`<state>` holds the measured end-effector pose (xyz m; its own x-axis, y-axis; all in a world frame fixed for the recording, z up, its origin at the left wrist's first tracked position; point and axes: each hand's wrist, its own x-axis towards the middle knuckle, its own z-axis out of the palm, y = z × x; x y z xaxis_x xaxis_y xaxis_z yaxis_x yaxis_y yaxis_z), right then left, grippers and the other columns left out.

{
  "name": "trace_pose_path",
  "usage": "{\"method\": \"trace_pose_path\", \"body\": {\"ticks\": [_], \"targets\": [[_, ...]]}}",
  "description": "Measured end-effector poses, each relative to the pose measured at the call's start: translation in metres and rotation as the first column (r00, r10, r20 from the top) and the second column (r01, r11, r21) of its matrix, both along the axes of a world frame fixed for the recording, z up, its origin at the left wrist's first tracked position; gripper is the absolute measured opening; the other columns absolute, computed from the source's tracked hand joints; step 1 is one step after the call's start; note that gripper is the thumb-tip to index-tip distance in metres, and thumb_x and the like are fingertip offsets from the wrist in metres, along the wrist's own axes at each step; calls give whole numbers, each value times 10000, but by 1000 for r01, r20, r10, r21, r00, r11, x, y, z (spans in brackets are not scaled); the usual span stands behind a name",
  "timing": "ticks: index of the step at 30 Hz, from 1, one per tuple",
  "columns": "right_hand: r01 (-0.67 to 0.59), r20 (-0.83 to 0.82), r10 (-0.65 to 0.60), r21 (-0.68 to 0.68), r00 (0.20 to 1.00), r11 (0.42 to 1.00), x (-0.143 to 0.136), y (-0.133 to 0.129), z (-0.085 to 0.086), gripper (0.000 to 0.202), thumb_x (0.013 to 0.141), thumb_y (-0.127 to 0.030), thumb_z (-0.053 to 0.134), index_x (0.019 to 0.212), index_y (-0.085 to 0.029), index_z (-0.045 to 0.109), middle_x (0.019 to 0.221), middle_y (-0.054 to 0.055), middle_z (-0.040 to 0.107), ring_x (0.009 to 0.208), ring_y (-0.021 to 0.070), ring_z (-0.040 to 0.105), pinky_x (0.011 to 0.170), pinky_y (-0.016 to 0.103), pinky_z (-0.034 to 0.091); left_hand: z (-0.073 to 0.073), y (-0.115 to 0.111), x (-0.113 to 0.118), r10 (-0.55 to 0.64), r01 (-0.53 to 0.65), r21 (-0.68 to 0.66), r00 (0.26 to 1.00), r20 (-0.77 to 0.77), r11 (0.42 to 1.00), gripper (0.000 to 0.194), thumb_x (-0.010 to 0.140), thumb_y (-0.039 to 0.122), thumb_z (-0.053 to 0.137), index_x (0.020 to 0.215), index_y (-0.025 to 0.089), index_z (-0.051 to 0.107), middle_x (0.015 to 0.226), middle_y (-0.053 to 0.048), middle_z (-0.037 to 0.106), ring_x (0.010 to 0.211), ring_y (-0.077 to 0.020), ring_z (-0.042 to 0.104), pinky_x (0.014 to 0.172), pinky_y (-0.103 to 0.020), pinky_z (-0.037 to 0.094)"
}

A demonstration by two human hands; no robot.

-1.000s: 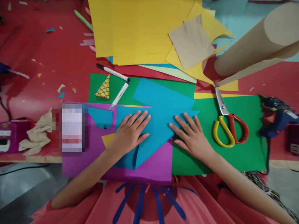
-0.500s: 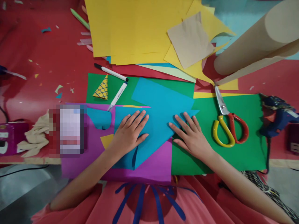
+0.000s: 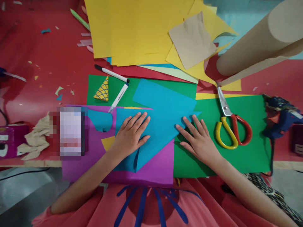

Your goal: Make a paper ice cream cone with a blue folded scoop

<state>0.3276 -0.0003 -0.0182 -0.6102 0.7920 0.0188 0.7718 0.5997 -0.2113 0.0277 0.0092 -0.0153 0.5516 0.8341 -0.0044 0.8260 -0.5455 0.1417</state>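
1. blue paper (image 3: 163, 119) is right in front of the person, folded over, lying across the purple sheet (image 3: 158, 167) and onto the green sheet (image 3: 248, 151) at the right.
2. left hand (image 3: 129, 134): palm down on the paper, fingers a bit spread, pinching nothing.
3. right hand (image 3: 200, 140): fingers fanned apart, also gripping nothing. some fingertips are over the slanted edge near the sharp tip, thumb and little finger are off the paper. can't tell how hard either hand presses.
4. step in hand, imo, is flattening that fold. i'd use the left palm as the anchor, line up the layers first, then run the right fingertips along the slanted edge, light and even.
5. watch the bottom end: there's a dark curled gap, so it doesn't look creased there. push too hard too early and you'd probably get a crooked line.
6. direction: the sharp tip points right, toward the scissors (image 3: 226, 110). a wider blue corner points away from the person, can't tell if it's the same sheet.
7. long axis: i'd call it the slanted edge, from the bottom end near the body, away and right to the tip.
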Motion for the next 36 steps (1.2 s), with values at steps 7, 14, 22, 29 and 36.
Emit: {"method": "trace_pose_path", "body": {"ticks": [7,14,22,29,36], "targets": [[14,-9,-14,-23,1000,1000,0,1,-2,600,965,-457,443,1518,-270,308,1575,114,325,1507,334,85,1165,598,224,-2,-1,-1,12,-12,-23,1000,21,1000,607,962,367,451,1512,160,298,1518,-137,416,1415,-288,369,1160,-452,268],[25,-18,-26,-46,1000,999,-1,0,-2,601,967,-469,431,1524,-303,280,1588,88,300,1504,332,110,1161,606,238,0,-1,-1,29,-27,-50,999,46,998,623,959,363,454,1526,186,265,1525,-133,405,1421,-289,366,1169,-464,261],[45,4,-45,11,999,999,5,-3,-1,610,960,-427,475,1517,-240,310,1565,162,328,1493,343,165,1146,592,271,0,-1,-1,18,-18,-27,1000,8,999,597,961,364,450,1507,166,311,1519,-133,414,1417,-285,371,1164,-455,264],[56,27,-57,10,998,998,7,-3,0,626,959,-424,482,1527,-265,273,1579,146,302,1479,340,222,1150,593,260,-1,-1,-1,13,-13,-17,1000,20,1000,623,955,363,461,1520,173,279,1521,-132,411,1409,-292,383,1154,-458,275],[88,24,-89,27,996,996,6,0,3,564,951,-384,513,1475,-217,387,1548,193,349,1427,341,349,1103,531,369,-1,-1,-1,24,-22,-37,999,33,999,627,952,360,463,1524,187,272,1530,-118,400,1419,-294,367,1158,-459,271]]}}
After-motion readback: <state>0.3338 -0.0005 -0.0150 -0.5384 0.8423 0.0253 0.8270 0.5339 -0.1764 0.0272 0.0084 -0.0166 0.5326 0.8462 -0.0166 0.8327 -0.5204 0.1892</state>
